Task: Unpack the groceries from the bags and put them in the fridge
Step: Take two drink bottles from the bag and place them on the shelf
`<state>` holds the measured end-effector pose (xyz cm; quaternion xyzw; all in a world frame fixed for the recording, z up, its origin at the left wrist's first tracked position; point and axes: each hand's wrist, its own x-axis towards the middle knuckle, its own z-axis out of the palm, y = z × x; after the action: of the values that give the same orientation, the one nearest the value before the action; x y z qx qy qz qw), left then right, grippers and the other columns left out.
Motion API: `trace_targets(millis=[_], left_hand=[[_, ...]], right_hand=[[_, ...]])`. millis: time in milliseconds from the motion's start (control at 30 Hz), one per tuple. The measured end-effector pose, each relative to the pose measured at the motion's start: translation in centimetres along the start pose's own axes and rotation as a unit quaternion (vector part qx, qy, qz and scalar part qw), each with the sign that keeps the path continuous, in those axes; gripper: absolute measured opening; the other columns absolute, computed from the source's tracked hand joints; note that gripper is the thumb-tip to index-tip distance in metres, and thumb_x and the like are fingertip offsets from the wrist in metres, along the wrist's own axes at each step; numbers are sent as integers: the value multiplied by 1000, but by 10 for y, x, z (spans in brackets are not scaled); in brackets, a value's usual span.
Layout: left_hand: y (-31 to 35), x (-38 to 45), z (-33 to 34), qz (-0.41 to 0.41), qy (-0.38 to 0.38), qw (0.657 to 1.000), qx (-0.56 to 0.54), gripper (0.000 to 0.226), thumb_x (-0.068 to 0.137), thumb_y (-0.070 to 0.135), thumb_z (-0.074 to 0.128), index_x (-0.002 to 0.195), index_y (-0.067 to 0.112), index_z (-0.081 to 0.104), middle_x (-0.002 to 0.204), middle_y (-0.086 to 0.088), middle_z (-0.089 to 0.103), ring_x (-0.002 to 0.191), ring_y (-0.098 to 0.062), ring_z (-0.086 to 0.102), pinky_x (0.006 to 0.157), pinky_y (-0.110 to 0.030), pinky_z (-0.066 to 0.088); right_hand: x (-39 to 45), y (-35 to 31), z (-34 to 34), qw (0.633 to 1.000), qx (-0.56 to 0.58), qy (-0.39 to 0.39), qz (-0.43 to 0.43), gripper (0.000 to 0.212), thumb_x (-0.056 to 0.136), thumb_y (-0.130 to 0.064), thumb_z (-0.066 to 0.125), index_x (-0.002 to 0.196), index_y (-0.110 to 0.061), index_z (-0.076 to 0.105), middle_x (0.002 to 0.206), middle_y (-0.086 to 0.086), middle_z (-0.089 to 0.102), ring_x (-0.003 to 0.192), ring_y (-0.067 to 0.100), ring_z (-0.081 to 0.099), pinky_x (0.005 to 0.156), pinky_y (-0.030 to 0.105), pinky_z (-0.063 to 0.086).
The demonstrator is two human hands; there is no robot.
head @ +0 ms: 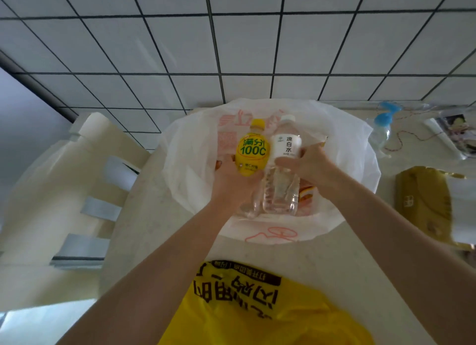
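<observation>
the left hand (233, 176) gripped a yellow drink bottle (252, 149), fingers curled round its lower half. the right hand (307, 164) wrapped round a clear water bottle (282, 169) just beside it. both bottles were held above the open white bag (342, 149) on the counter (144, 216). something orange, perhaps a packet (307, 193), lay inside. a yellow bag (257, 308) lay nearer.

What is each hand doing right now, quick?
Left hand: holds the round yellow plastic drink bottle.
Right hand: holds the clear plastic water bottle with a white cap.
</observation>
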<state>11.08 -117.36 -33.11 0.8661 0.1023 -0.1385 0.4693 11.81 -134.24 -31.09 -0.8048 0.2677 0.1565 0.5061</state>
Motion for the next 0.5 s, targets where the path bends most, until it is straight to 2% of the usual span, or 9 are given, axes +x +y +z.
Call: trace_targets(millis=[67,133,200,300,400,500], left_hand=[[11,-24,-14,-3,14,998,-58,49,76,34,78,116,20,54,98,6,64,86,-11,64,66,-23,47],[22,-52,-31,-2,31,992,-119,44,75,32,78,112,22,55,94,10,65,82,-6,64,66,-22,49],[30,-82,-49,-5,39,983,-180,41,76,30,77,110,22,57,92,10,68,82,-6,67,71,-27,53],[33,-131,-74,1,24,966,-256,40,73,30,77,108,23,60,91,8,71,82,-7,70,74,-36,59],[25,-186,-95,5,15,943,-332,39,75,21,75,112,17,60,94,1,72,82,-12,72,66,-35,59],[-1,-234,-109,-2,34,929,-369,45,69,25,75,111,16,61,98,-6,73,88,-23,72,70,-44,60]], right_hand=[[-26,-5,-13,987,154,-47,-4,33,78,-20,75,102,2,66,87,13,69,72,25,68,67,43,59],[-58,-11,-27,951,283,-121,-24,25,85,-15,67,101,4,63,89,16,62,71,26,63,60,38,56],[-90,-15,-35,909,357,-210,-52,34,82,-19,68,106,4,59,95,19,60,79,30,63,67,39,56],[-136,-14,-35,875,380,-289,-87,47,81,-27,63,116,4,56,97,18,68,84,29,69,70,38,58],[-181,-10,-25,865,347,-338,-131,65,69,-38,80,116,1,59,100,18,67,89,30,67,75,42,58],[-222,-6,-8,869,316,-344,-165,57,65,-31,82,110,-2,64,100,18,68,88,32,68,72,40,58]])
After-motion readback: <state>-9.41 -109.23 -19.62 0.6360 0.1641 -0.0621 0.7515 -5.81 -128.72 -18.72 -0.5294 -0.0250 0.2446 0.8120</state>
